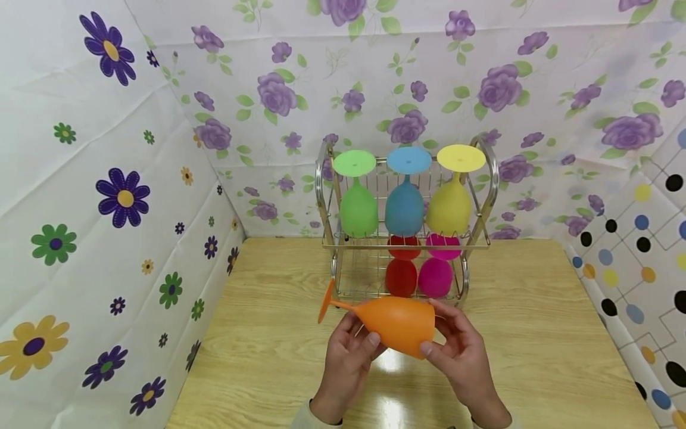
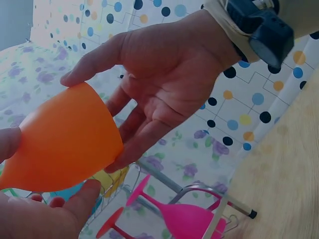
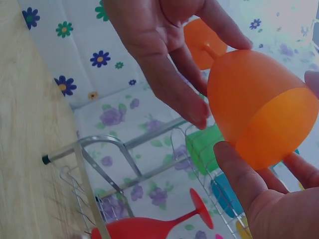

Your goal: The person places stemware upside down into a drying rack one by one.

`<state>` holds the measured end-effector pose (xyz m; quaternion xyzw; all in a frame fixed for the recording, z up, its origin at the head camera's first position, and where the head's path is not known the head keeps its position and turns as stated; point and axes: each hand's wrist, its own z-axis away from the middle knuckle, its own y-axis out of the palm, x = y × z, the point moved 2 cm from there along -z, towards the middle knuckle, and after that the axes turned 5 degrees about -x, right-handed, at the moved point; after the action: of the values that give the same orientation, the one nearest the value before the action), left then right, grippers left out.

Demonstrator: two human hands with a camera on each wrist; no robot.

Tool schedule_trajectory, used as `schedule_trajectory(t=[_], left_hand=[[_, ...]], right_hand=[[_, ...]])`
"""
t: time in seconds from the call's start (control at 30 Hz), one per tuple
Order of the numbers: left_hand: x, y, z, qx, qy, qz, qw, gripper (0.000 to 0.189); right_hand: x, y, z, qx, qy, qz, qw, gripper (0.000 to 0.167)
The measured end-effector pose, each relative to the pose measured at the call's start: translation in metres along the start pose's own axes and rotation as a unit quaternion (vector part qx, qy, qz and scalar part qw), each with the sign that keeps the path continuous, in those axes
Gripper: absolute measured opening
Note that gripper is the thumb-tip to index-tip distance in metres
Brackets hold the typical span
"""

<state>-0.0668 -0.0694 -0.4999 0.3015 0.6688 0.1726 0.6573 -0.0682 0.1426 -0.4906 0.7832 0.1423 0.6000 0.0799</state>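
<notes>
An orange goblet [image 1: 399, 325] lies nearly sideways in the air over the table, in front of the rack. Its foot points left and its open rim faces right. My left hand [image 1: 348, 360] holds the bowl toward the stem end, thumb on the near side. At the rim, my right hand [image 1: 465, 357] grips with its thumb below and fingers at the upper edge. The right wrist view looks into the goblet's mouth [image 3: 279, 129], with the left hand [image 3: 154, 55] beside the bowl. In the left wrist view the right hand [image 2: 169, 69] touches the rim.
A two-tier metal rack [image 1: 485, 226] stands against the flowered backdrop. Upside down on its upper tier are green [image 1: 359, 208], blue [image 1: 404, 208] and yellow goblets [image 1: 449, 208]. Red [image 1: 401, 277] and magenta goblets [image 1: 435, 277] sit below. The wooden table [image 1: 257, 357] extends to patterned side walls.
</notes>
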Motion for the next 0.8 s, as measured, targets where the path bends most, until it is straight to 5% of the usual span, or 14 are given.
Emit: schedule_trajectory(t=[0.43, 0.6, 0.8], left_hand=[[-0.003, -0.003, -0.006, 0.004, 0.016, 0.004, 0.9999, 0.049], [-0.009, -0.010, -0.013, -0.029, 0.027, -0.066, 0.9970, 0.053], [-0.021, -0.024, -0.020, -0.074, 0.037, -0.167, 0.9825, 0.057]], right_hand=[[-0.006, 0.001, -0.001, 0.006, 0.014, 0.011, 0.9998, 0.062], [-0.008, -0.004, -0.004, -0.003, 0.017, 0.042, 0.9990, 0.058], [-0.006, -0.015, -0.007, -0.006, -0.007, 0.077, 0.9970, 0.049]])
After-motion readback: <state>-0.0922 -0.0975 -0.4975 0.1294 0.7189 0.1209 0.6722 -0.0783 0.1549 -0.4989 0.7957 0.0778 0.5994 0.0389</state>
